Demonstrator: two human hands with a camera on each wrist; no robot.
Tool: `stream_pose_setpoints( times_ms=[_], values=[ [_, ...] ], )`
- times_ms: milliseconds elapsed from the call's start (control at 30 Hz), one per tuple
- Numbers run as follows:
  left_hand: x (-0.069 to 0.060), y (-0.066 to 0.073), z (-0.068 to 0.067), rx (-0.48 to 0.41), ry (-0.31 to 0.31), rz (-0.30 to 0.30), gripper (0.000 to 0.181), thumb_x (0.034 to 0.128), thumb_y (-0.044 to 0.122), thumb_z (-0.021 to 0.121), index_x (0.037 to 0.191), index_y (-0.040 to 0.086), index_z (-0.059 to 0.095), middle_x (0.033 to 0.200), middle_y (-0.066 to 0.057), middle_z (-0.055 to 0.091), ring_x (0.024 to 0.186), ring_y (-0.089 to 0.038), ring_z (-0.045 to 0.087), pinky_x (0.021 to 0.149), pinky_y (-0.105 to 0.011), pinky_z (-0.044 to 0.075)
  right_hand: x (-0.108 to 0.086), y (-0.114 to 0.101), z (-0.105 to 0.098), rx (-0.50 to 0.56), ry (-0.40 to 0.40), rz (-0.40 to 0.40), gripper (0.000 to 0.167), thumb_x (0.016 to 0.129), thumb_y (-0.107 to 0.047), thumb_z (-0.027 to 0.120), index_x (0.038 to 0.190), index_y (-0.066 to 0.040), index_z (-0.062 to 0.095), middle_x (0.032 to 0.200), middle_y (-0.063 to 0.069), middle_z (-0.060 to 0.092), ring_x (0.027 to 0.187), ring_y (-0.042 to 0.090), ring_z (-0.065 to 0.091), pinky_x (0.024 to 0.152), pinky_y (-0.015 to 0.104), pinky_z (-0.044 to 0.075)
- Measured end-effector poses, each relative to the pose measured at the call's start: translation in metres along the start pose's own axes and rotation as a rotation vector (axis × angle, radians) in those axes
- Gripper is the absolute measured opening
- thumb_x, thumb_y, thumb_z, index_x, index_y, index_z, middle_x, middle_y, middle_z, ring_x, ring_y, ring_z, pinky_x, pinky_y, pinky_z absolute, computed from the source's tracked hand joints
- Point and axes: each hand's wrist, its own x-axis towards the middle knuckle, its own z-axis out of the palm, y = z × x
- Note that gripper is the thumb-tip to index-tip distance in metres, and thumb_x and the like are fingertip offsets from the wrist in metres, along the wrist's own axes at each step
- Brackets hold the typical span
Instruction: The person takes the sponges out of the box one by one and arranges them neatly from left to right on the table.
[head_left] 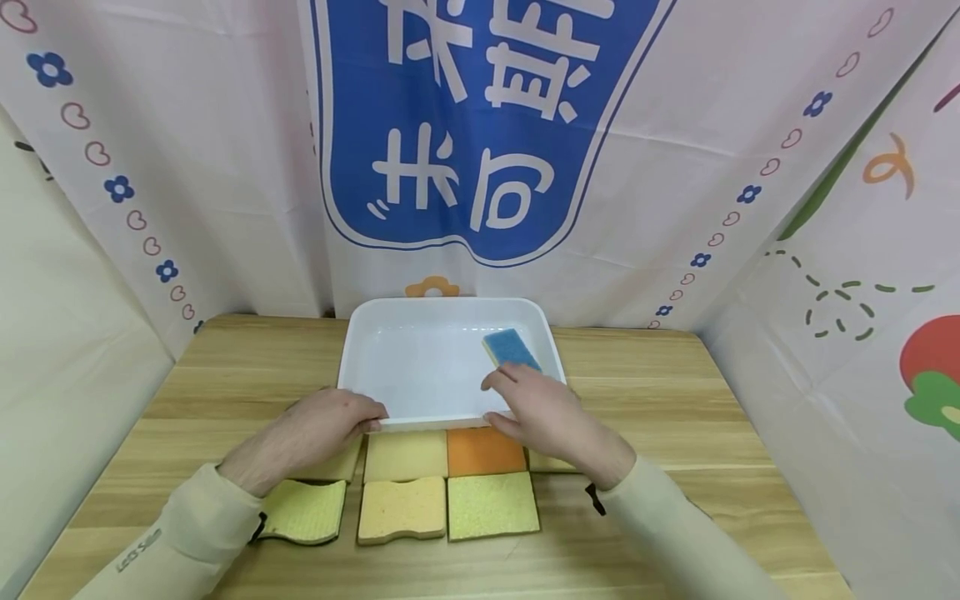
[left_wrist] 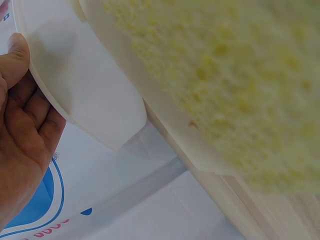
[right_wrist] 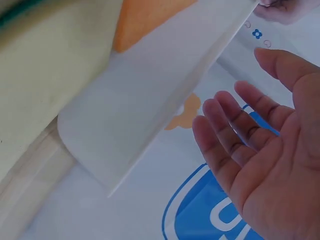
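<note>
A white rectangular tray [head_left: 427, 367] stands toward the back of the table, with a blue-topped sponge [head_left: 512, 346] inside at the right. My left hand [head_left: 322, 425] grips the tray's near left rim; in the left wrist view the thumb lies on one side of the rim and the fingers on the other. Over the near right part of the tray is my right hand [head_left: 543, 412], close to the blue-topped sponge. In the right wrist view this hand [right_wrist: 265, 135] has its fingers spread apart from the tray wall [right_wrist: 130, 110], holding nothing.
In front of the tray lie a cream sponge [head_left: 407, 456], an orange sponge [head_left: 486, 451], a peach wavy sponge [head_left: 402, 508], a yellow sponge [head_left: 493, 505] and a yellow wavy one [head_left: 306, 510]. Others are partly under the hands. A printed curtain [head_left: 262, 167] hangs behind the wooden table [head_left: 645, 392].
</note>
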Motion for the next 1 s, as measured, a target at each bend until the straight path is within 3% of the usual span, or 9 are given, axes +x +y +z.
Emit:
stream_pose_setpoints(
  times_ms=[200,533,767,1000],
  values=[
    [0.0,0.0,0.001,-0.001,0.003,0.005,0.006,0.1113,0.022,0.08,0.11,0.021,0.086,0.106,0.009,0.087,0.097,-0.016,0.085,0.086,-0.044,0.072,0.014,0.012,0.006,0.004,0.016,0.069,0.038,0.11,-0.034,0.086,0.139,-0.011,0.075,0.13,0.007,0.079,0.107,0.024,0.079,0.083,0.041,0.07],
    [0.0,0.0,0.0,-0.01,0.005,0.004,0.006,0.1113,0.022,0.08,0.108,0.022,0.085,0.104,0.01,0.087,0.096,-0.014,0.084,0.086,-0.043,0.072,0.032,0.034,0.025,0.019,-0.009,0.153,0.04,0.112,-0.03,0.083,0.142,-0.005,0.075,0.137,0.013,0.08,0.113,0.03,0.081,0.096,0.046,0.072],
    [0.0,0.0,0.0,-0.007,0.006,0.007,0.006,0.1111,0.022,0.08,0.108,0.022,0.085,0.104,0.009,0.087,0.096,-0.015,0.085,0.086,-0.043,0.072,0.043,0.044,0.035,0.068,-0.084,0.246,0.052,0.113,-0.029,0.08,0.156,-0.002,0.068,0.155,0.019,0.074,0.135,0.039,0.078,0.115,0.055,0.067],
    [0.001,0.0,0.0,0.001,0.009,0.014,0.007,0.1104,0.022,0.081,0.104,0.023,0.083,0.1,0.011,0.085,0.092,-0.012,0.083,0.082,-0.041,0.071,0.052,0.053,0.045,0.092,-0.145,0.303,0.069,0.115,-0.029,0.077,0.171,0.004,0.053,0.177,0.028,0.055,0.164,0.046,0.059,0.136,0.058,0.052]
  ],
)
